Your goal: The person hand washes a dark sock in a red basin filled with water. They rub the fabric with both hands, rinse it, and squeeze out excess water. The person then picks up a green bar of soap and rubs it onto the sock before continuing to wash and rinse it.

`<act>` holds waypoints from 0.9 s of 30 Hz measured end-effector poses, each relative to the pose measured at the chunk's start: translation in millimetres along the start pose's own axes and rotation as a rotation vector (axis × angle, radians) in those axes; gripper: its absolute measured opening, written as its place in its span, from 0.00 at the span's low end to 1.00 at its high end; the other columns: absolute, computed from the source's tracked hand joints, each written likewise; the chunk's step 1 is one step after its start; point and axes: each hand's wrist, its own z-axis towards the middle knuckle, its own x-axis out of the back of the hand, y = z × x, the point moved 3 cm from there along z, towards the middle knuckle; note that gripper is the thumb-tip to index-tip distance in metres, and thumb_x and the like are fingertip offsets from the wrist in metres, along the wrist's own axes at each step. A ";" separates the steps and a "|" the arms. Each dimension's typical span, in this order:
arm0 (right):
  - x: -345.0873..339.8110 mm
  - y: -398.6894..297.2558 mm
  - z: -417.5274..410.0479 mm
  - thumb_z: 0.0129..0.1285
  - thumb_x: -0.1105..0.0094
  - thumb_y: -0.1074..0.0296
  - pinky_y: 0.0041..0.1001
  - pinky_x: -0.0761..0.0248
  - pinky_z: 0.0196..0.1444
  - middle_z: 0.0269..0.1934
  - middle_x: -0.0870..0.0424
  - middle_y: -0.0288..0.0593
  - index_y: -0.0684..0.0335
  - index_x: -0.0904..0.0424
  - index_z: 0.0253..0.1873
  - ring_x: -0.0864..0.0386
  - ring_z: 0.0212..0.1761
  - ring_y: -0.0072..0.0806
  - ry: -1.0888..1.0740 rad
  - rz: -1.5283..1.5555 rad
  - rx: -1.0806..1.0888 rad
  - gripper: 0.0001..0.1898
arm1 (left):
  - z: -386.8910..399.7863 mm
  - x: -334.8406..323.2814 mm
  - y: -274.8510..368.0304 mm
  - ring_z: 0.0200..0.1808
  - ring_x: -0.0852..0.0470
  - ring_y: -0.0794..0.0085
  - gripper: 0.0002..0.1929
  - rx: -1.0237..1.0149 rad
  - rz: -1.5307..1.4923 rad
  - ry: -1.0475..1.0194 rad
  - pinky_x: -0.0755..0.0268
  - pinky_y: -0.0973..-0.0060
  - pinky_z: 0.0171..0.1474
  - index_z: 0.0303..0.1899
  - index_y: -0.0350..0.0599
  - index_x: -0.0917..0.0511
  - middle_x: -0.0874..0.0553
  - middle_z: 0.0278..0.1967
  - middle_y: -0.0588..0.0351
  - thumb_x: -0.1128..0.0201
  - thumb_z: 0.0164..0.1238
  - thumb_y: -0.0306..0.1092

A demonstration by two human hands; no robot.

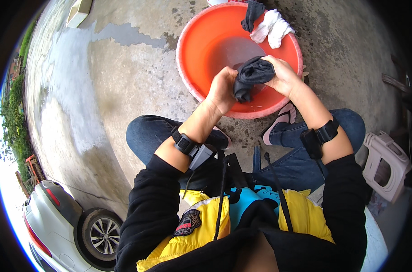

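Observation:
Between my two hands is a dark grey sock, bunched into a ring at its upper part, with a loose end hanging down on the left. My left hand grips its left side, and my right hand holds the right edge with the thumb on top. Below them stands a round orange-red plastic basin with cloudy water in its bottom. Draped over the basin's far right rim are white socks and another dark sock.
Wet patches mark the concrete floor. A pale plastic stool lies at the right. At the upper left is a cream rectangular container. A white car is parked at the lower left. My flip-flop is close to the basin.

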 end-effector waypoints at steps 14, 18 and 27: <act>-4.7 14.6 8.0 0.52 0.35 0.77 0.33 0.21 0.44 0.43 0.22 0.45 0.63 0.32 0.52 0.19 0.45 0.30 0.085 -0.898 0.267 0.22 | -3.6 -7.8 -5.6 0.29 0.24 0.77 0.17 -0.530 0.763 0.174 0.28 0.75 0.34 0.42 0.30 0.22 0.19 0.28 0.57 0.52 0.73 0.38; -1.9 18.4 13.7 0.54 0.36 0.76 0.26 0.26 0.38 0.33 0.20 0.42 0.62 0.26 0.44 0.21 0.38 0.25 0.118 -1.096 0.339 0.13 | -9.9 -5.2 -8.3 0.26 0.25 0.81 0.11 -0.565 0.940 0.176 0.31 0.80 0.29 0.39 0.32 0.22 0.21 0.26 0.61 0.42 0.64 0.33; -5.1 27.0 10.3 0.49 0.34 0.74 0.29 0.27 0.34 0.29 0.18 0.46 0.69 0.22 0.37 0.19 0.32 0.28 0.034 -1.002 0.354 0.11 | 21.5 26.3 -6.3 0.32 0.20 0.71 0.11 -0.592 0.932 0.500 0.26 0.74 0.37 0.38 0.29 0.23 0.19 0.28 0.51 0.41 0.64 0.32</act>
